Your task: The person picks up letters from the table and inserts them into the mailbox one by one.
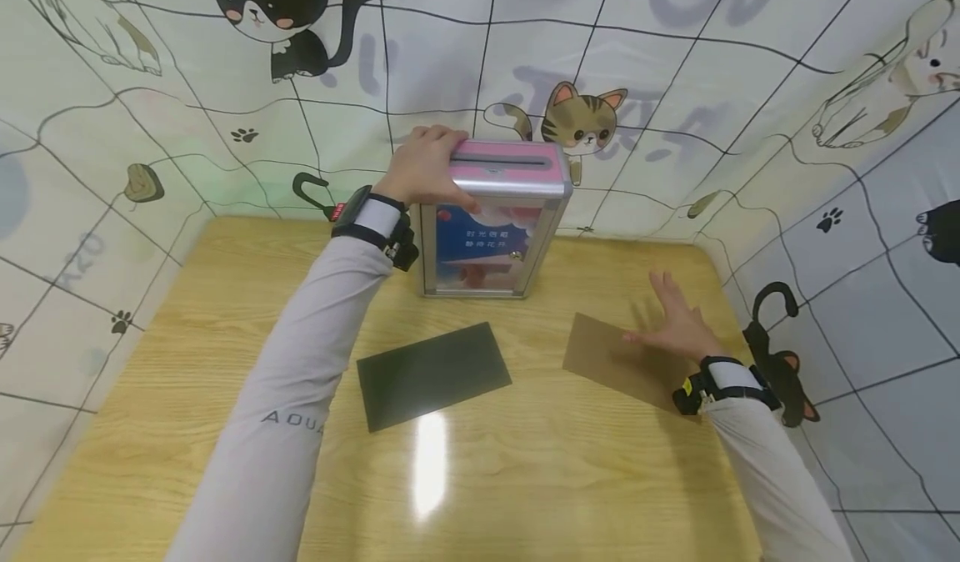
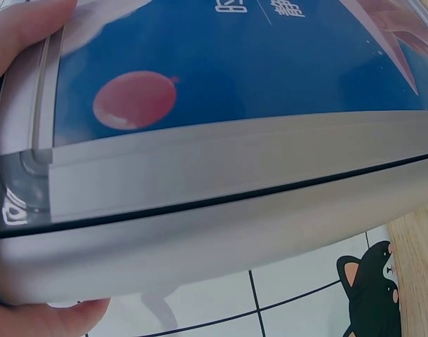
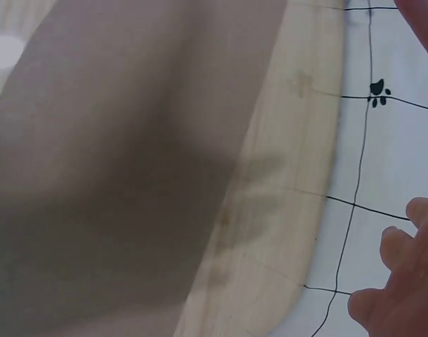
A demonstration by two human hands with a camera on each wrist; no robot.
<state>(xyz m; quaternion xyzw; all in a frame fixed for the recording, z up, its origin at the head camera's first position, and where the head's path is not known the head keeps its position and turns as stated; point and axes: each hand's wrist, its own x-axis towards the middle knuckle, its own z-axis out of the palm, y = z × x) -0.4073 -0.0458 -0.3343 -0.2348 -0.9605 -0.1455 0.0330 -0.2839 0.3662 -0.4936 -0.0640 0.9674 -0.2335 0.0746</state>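
Observation:
At the back of the table stands an upright suggestion box (image 1: pixel 491 212) with a pink slotted top, silver frame and a clear front over a blue poster. My left hand (image 1: pixel 426 164) grips its top left corner, thumb on the front edge and fingers over the top. In the left wrist view the box (image 2: pixel 200 168) fills most of the frame, between thumb and fingers. My right hand (image 1: pixel 678 328) hovers with spread fingers above a brown envelope (image 1: pixel 600 352), casting a shadow on it. A dark green envelope (image 1: pixel 433 376) lies flat in front of the box.
The wooden table (image 1: pixel 517 470) has a bright light reflection near its front. A white cloth printed with cats and grid lines (image 1: pixel 435 53) hangs behind and along both sides. The box stands close to the back cloth.

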